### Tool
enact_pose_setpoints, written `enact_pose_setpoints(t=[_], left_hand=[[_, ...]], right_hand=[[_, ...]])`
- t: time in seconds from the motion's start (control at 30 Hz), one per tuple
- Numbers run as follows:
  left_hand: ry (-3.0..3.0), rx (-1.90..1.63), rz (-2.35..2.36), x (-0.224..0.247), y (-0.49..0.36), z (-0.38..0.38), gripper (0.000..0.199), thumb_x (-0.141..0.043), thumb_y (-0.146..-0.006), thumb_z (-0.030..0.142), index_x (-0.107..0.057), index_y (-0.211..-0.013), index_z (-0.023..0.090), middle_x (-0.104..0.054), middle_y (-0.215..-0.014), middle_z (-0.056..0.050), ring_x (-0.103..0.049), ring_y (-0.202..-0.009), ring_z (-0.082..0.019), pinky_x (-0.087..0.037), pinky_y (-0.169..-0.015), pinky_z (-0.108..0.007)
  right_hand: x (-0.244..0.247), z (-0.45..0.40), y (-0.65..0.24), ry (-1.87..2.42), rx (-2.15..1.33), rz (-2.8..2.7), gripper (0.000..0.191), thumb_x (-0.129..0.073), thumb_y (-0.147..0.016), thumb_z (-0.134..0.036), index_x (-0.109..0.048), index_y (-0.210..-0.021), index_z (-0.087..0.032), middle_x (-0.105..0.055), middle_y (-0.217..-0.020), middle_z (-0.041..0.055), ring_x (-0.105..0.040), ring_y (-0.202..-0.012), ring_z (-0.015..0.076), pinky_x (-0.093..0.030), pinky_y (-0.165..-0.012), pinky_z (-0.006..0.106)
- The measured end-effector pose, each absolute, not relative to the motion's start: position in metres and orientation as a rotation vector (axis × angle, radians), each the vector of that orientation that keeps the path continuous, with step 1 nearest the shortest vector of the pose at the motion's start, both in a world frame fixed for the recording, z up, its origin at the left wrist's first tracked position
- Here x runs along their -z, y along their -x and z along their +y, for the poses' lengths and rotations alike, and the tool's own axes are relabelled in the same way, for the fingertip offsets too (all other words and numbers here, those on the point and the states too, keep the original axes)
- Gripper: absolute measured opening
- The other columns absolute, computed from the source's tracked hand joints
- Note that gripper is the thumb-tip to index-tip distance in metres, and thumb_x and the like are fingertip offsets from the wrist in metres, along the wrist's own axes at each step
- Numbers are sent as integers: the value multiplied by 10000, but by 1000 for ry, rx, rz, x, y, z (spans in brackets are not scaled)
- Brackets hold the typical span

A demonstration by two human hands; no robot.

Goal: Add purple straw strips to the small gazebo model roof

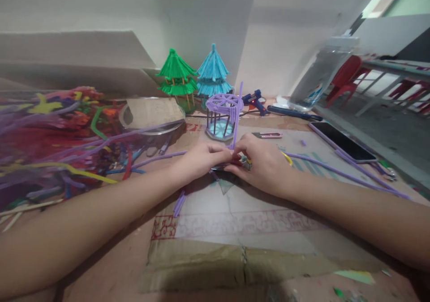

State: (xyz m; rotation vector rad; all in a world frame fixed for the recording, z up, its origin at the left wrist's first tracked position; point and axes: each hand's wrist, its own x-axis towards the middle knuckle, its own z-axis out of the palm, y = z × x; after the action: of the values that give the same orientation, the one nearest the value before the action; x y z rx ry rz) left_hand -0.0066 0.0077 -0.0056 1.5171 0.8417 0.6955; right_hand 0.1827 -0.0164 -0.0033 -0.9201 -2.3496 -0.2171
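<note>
Frame (224,101) just past the fingers (242,142) could tip if they bump it; left hand (203,157) and right hand (265,163) bunched, can't tell what's gripped.

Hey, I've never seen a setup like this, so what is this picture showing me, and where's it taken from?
There's no machine here: a camera worn on someone's head looks forward and down at their bare left hand and right hand. The hands meet above a cardboard sheet. They hide most of what they're holding, so I can't name it surely; a purple pipe cleaner rises right beside them. Beyond stand a purple-topped frame, a green tiered model, a blue tiered model and a glue gun. Colourful pipe cleaners lie heaped at left; a phone lies at right.
</note>
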Motion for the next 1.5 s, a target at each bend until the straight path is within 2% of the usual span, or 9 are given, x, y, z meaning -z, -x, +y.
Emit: enact_pose_setpoints(t=[0.37,0.57,0.77,0.93,1.13,1.27,1.5], left_hand=[[-1573,-676,774,9,6,10,256,-639,-828,358,-756,-818,130,-754,-848,-58,-665,-786,-159,-489,-798,-286],[-1646,-644,756,10,8,10,283,-618,-852,384,-748,-824,135,-749,-845,-57,-661,-796,-169,-488,-791,-291],[-1624,-641,793,6,9,10,277,-610,-863,381,-747,-808,148,-747,-827,-51,-649,-747,-146,-485,-758,-275],[-1524,-692,862,3,7,8,222,-650,-821,340,-764,-822,149,-752,-859,-56,-650,-780,-161,-480,-774,-281],[-1530,-675,890,3,5,6,215,-644,-809,330,-749,-762,148,-740,-796,-36,-623,-727,-144,-461,-747,-266],[-1549,-678,920,1,4,4,205,-625,-807,297,-728,-708,149,-728,-759,-25,-609,-706,-139,-455,-736,-261],[-1584,-670,868,4,4,5,227,-615,-829,329,-743,-773,150,-744,-804,-32,-637,-761,-152,-473,-766,-270]], right_hand=[[1,-16,-183,1015,164,-2341,176,-644,-872,-338,-548,-850,-193,-575,-766,16,-500,-630,143,-338,-564,271],[2,-15,-186,1104,65,-2341,219,-641,-863,-405,-547,-850,-207,-573,-731,11,-503,-626,155,-320,-575,283],[-3,-19,-193,1051,-4,-2400,351,-645,-841,-521,-533,-933,-201,-588,-771,24,-515,-645,161,-339,-590,280],[-3,-20,-196,1081,-10,-2331,249,-625,-873,-418,-503,-883,-201,-582,-763,16,-490,-612,144,-334,-575,271],[3,-16,-190,970,174,-2402,167,-567,-906,-356,-532,-863,-198,-613,-788,41,-534,-702,179,-350,-639,303],[5,-14,-189,889,300,-2429,148,-499,-938,-309,-537,-852,-195,-619,-776,46,-521,-678,181,-327,-624,314],[6,-14,-189,876,262,-2408,160,-468,-951,-288,-547,-844,-199,-618,-772,40,-523,-687,179,-333,-633,310]])
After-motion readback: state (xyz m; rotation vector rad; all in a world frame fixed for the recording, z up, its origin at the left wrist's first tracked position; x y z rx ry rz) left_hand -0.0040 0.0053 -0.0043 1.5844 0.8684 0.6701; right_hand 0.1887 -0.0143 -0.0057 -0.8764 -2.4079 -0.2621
